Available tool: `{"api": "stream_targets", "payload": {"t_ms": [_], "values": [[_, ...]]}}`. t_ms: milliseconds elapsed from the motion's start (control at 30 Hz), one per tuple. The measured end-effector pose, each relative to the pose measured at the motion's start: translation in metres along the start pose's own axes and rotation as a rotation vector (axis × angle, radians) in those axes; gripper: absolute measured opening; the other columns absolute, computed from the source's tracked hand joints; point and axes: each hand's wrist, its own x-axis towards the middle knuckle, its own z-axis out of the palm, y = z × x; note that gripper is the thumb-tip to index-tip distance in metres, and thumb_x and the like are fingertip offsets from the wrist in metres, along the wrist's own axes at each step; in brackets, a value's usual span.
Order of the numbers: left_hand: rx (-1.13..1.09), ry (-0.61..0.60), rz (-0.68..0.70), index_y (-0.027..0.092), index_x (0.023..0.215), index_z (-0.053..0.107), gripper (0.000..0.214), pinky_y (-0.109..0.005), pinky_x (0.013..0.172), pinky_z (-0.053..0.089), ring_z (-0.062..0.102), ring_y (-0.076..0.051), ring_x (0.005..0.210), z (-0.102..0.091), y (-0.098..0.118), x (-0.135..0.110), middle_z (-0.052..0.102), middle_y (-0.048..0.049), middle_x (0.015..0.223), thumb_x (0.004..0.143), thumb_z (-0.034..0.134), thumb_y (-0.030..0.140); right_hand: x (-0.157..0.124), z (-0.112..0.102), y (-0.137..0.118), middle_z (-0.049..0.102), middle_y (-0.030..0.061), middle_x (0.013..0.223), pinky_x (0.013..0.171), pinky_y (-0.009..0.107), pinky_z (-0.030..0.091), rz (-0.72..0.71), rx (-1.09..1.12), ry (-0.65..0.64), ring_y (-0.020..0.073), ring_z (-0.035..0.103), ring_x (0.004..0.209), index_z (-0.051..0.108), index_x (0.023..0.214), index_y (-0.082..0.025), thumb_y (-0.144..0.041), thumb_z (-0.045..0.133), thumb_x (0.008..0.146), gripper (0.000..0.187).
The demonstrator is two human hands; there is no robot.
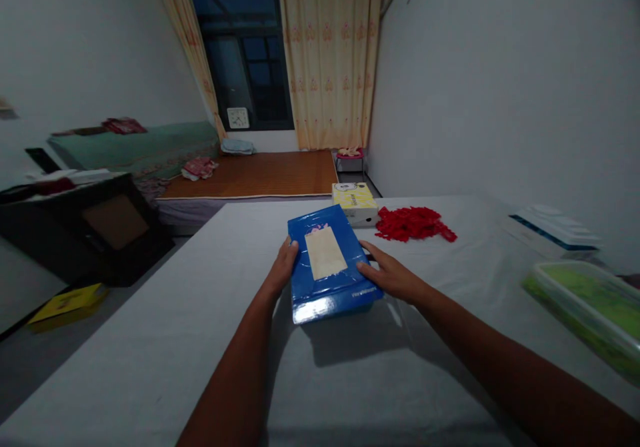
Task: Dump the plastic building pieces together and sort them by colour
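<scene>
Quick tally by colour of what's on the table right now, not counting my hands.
Blue box: 1, held between left hand and right hand
Yellow box: 1
Red pile: 1
White stack: 1
Green tub: 1
Total: 5

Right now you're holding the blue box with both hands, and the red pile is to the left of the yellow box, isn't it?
Not quite. The head view shows the red pile lying to the right of the yellow box, not the left. The rest is right: the left hand and the right hand hold the blue box by its two sides.
</scene>
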Motion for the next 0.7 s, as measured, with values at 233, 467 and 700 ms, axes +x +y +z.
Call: {"api": "stream_targets", "payload": {"t_ms": [233,467,700], "values": [[0.095,0.174,-0.168,0.019,0.146,0.039,0.071,-0.042,0.117,0.029,0.034,-0.028,0.144,0.003,-0.016,0.010,0.038,-0.0105,0.155,0.084,0.061,0.044,-0.008,0.009,0.021,0.040,0.0135,0.152,0.093,0.046,0.053,0.176,0.195,0.052,0.0265,0.062,0.111,0.033,0.149,-0.023,-0.048,0.058,0.085,0.074],[-0.212,0.084,-0.404,0.015,0.138,0.050,0.063,-0.045,0.090,0.055,0.065,-0.031,0.112,0.012,-0.013,-0.001,0.069,-0.0152,0.120,0.090,0.049,0.056,-0.003,0.030,0.038,0.071,0.0124,0.115,0.096,0.046,0.052,0.369,0.648,-0.153,0.0263,0.067,0.105,0.062,0.123,-0.019,-0.065,0.046,0.089,0.059],[-0.236,0.167,-0.399,0.015,0.139,0.049,0.057,-0.040,0.074,0.060,0.073,-0.027,0.088,0.022,0.029,-0.005,0.076,-0.0088,0.096,0.093,0.041,0.049,-0.006,0.020,0.017,0.072,0.0080,0.112,0.091,0.044,0.054,0.176,0.560,-0.099,0.0229,0.069,0.097,0.053,0.133,-0.024,-0.056,0.049,0.090,0.054]]}}
